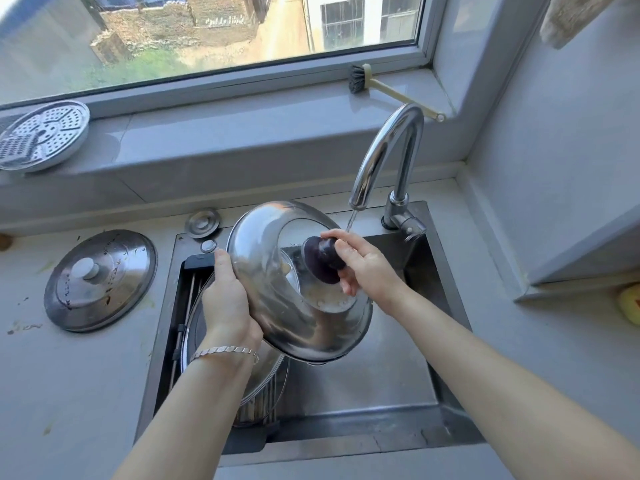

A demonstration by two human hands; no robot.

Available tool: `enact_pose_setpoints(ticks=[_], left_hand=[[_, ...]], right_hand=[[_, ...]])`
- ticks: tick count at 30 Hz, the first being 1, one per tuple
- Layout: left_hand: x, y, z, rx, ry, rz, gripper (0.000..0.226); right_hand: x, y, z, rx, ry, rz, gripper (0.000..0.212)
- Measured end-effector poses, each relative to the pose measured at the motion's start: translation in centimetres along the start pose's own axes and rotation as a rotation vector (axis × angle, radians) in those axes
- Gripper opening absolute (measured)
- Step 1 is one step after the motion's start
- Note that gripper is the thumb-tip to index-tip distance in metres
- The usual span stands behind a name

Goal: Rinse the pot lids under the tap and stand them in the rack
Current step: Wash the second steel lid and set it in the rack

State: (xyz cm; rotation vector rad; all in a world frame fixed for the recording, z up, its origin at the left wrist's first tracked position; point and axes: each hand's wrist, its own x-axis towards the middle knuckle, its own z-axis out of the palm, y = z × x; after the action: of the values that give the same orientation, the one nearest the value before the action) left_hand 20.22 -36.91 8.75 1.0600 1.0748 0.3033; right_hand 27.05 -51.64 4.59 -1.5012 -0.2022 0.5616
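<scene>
A large domed steel lid (pixel 277 306) with a glass window and a dark knob (pixel 320 259) is tilted over the sink. My left hand (pixel 227 299) grips its left rim. My right hand (pixel 363 268) holds the knob. A thin stream of water runs from the chrome tap (pixel 384 157) onto my right fingers by the knob. A second, dirty steel lid (pixel 100 280) lies flat on the counter to the left. Under the held lid, a wire rack (pixel 187 306) sits in the left of the sink with another steel lid (pixel 259 386) in it, partly hidden.
The steel sink (pixel 381 375) has bare floor on its right side. A perforated steamer plate (pixel 43 135) leans on the window sill at left. A dish brush (pixel 381 86) lies on the sill behind the tap. A yellow sponge (pixel 630 303) sits at the right edge.
</scene>
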Motion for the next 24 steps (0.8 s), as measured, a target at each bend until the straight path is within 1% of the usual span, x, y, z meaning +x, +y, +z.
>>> enact_pose_setpoints(ticks=[2, 5, 6, 10, 14, 16, 18, 20, 22, 24], left_hand=[[0.2, -0.4, -0.2, -0.013, 0.01, -0.019, 0.054], [0.2, -1.0, -0.4, 0.004, 0.023, -0.015, 0.056], [0.3, -1.2, -0.4, 0.01, 0.028, -0.012, 0.056], [0.5, -1.4, -0.8, 0.0, 0.052, -0.028, 0.05], [0.5, -1.5, -1.0, -0.003, 0.065, -0.014, 0.044], [0.2, -1.6, -0.7, 0.018, 0.049, 0.0, 0.046], [0.0, -1.7, -0.3, 0.047, 0.054, 0.002, 0.05], [-0.2, -1.6, 0.4, 0.096, 0.081, 0.036, 0.044], [-0.5, -1.6, 1.4, 0.148, 0.034, 0.058, 0.044], [-0.7, -2.0, 2.2, 0.2, -0.017, 0.068, 0.046]], right_hand=[[0.4, 0.0, 0.2, 0.029, 0.033, 0.036, 0.021], [0.9, 0.5, 0.6, 0.025, 0.156, 0.044, 0.03], [1.1, 0.7, 0.7, 0.034, 0.171, 0.049, 0.032], [0.9, 1.4, 0.8, 0.004, 0.127, 0.062, 0.034], [0.3, 1.7, 0.7, -0.125, 0.09, 0.042, 0.027], [0.4, 1.4, 0.7, -0.238, 0.094, 0.041, 0.024], [0.6, 1.4, 0.6, -0.372, 0.111, 0.069, 0.029], [0.6, 2.0, 0.2, -0.455, 0.118, 0.125, 0.033], [0.4, 3.0, -0.5, -0.413, 0.141, 0.202, 0.038], [-0.1, 3.9, -1.7, -0.357, 0.249, 0.275, 0.042]])
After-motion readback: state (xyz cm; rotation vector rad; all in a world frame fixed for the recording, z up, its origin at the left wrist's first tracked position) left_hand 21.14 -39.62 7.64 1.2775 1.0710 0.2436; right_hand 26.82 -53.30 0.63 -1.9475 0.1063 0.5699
